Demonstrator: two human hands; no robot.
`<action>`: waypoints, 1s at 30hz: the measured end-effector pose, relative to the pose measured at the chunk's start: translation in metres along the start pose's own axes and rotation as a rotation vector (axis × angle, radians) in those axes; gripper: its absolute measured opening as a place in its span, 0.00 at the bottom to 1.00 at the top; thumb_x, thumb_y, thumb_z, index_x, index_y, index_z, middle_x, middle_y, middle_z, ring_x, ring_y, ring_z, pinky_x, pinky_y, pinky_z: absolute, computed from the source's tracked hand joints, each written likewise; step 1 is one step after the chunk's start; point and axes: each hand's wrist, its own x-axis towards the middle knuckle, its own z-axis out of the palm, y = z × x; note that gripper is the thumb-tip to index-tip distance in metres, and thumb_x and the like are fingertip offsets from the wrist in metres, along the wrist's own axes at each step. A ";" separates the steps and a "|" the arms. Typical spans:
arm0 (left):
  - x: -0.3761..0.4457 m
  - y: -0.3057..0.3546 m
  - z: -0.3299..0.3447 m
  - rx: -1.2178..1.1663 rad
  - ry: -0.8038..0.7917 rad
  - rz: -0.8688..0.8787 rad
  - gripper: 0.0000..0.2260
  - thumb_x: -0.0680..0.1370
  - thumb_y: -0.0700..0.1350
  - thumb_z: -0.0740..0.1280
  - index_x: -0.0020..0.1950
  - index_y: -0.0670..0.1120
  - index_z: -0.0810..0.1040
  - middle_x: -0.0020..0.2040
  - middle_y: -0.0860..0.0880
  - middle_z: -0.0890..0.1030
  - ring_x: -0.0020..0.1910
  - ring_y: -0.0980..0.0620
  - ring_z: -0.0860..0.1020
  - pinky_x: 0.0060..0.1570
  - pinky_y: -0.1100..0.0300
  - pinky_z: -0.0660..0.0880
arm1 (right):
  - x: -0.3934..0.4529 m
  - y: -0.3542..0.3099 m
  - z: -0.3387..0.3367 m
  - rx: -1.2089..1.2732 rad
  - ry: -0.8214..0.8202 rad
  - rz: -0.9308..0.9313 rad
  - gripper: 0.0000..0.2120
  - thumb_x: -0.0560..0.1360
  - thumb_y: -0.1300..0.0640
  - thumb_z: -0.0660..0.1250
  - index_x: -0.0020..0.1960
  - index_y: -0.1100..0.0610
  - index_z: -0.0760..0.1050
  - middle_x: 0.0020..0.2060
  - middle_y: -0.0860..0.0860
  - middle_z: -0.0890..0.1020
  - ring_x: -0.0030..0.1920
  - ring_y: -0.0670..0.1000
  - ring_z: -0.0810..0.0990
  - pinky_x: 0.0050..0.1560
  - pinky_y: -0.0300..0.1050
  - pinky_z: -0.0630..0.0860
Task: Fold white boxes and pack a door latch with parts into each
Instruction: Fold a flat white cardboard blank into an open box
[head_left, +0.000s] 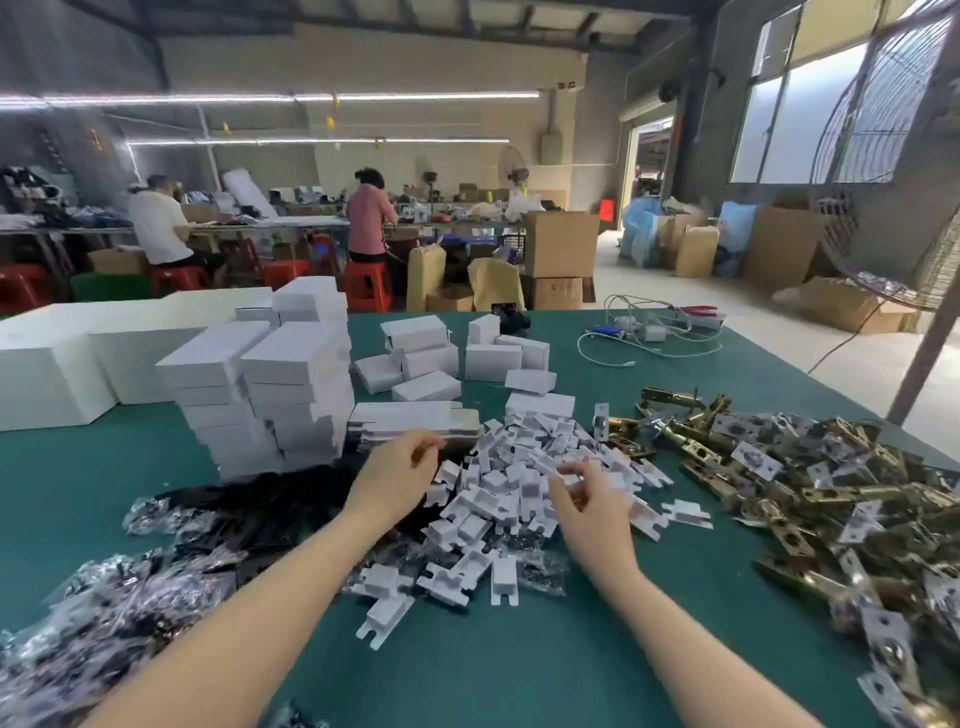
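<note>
From the head view, we see our left hand (395, 475) over the near edge of the flat unfolded white boxes (410, 418), fingers curled; whether that grip grasps one we cannot tell. Our right hand (584, 496) hovers over the heap of white inserts (519, 493), right of those boxes, fingers loosely bent, grasping nothing we can see. Brass door latches (810, 483) lie further right on the green desk (519, 665); folded boxes (270, 384) stack to the left
</note>
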 end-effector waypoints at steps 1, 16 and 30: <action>0.008 -0.007 0.002 0.134 -0.001 0.015 0.09 0.82 0.46 0.60 0.58 0.53 0.78 0.56 0.55 0.81 0.51 0.57 0.77 0.55 0.57 0.75 | 0.000 0.004 0.003 -0.048 0.026 -0.019 0.08 0.79 0.47 0.64 0.56 0.48 0.73 0.35 0.49 0.80 0.32 0.45 0.75 0.33 0.43 0.75; 0.076 -0.033 0.010 0.964 -0.043 0.003 0.09 0.78 0.39 0.59 0.48 0.48 0.77 0.49 0.46 0.80 0.51 0.44 0.77 0.43 0.55 0.69 | -0.003 0.022 0.010 -0.249 -0.052 -0.096 0.03 0.80 0.49 0.61 0.54 0.43 0.71 0.33 0.40 0.77 0.32 0.45 0.75 0.30 0.42 0.71; -0.058 0.057 0.043 -0.751 0.196 -0.190 0.08 0.81 0.46 0.65 0.45 0.58 0.78 0.40 0.64 0.83 0.42 0.64 0.80 0.42 0.69 0.76 | -0.031 -0.028 -0.007 0.237 0.219 -0.092 0.06 0.80 0.44 0.58 0.53 0.39 0.73 0.42 0.41 0.80 0.41 0.38 0.78 0.38 0.28 0.71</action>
